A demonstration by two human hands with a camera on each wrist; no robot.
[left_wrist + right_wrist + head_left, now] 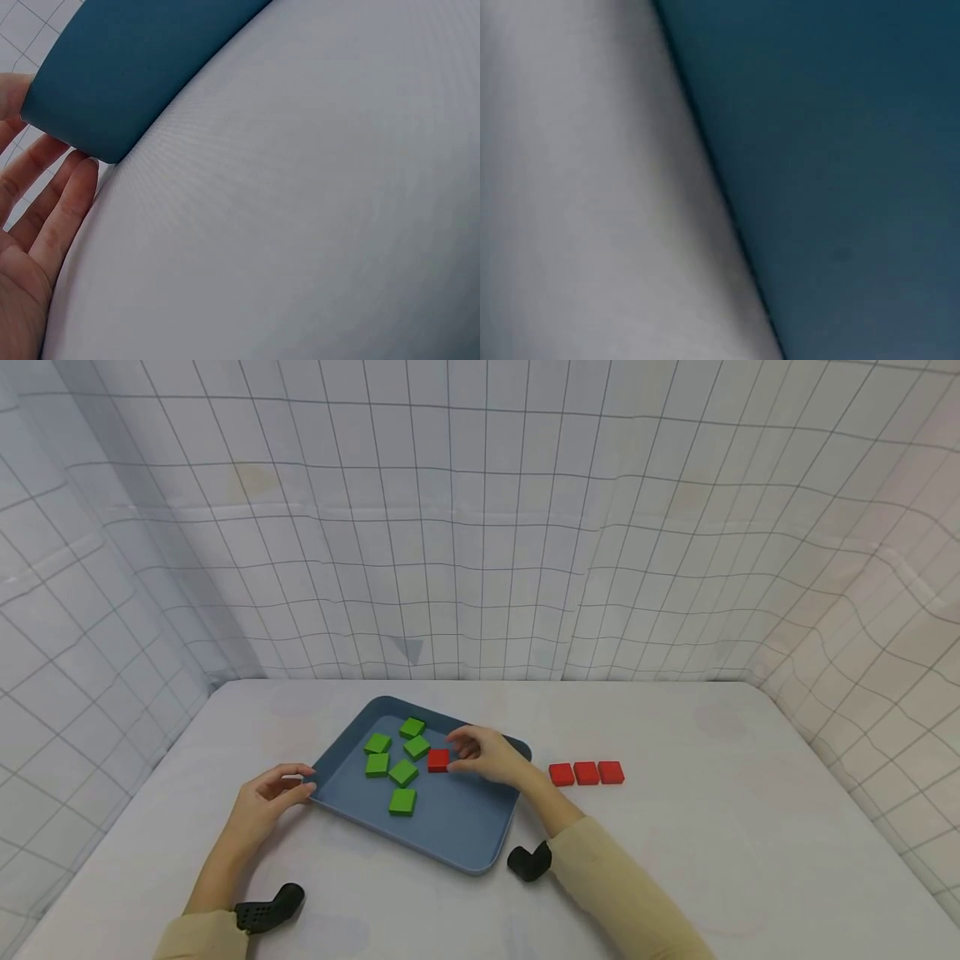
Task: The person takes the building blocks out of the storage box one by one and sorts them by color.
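Observation:
A blue-grey tray (442,827) lies at an angle on the white table. Several green square blocks (402,802) and one red block (438,761) are inside it. At the tray's left corner is my left hand (258,802), thumb and fingers set about the corner. The left wrist view shows that hand's fingers (64,214) against the tray wall (112,90). Reaching over the right side, my right hand (491,756) has thumb and forefinger spread apart, the thumb tip right at the red block's edge. The right wrist view shows only tray (855,150) and table.
Right of the tray, three red blocks (587,773) lie in a row on the table (712,843). Black wrist devices (272,910) sit at both cuffs. A white gridded curtain (480,527) stands behind the table and along both sides.

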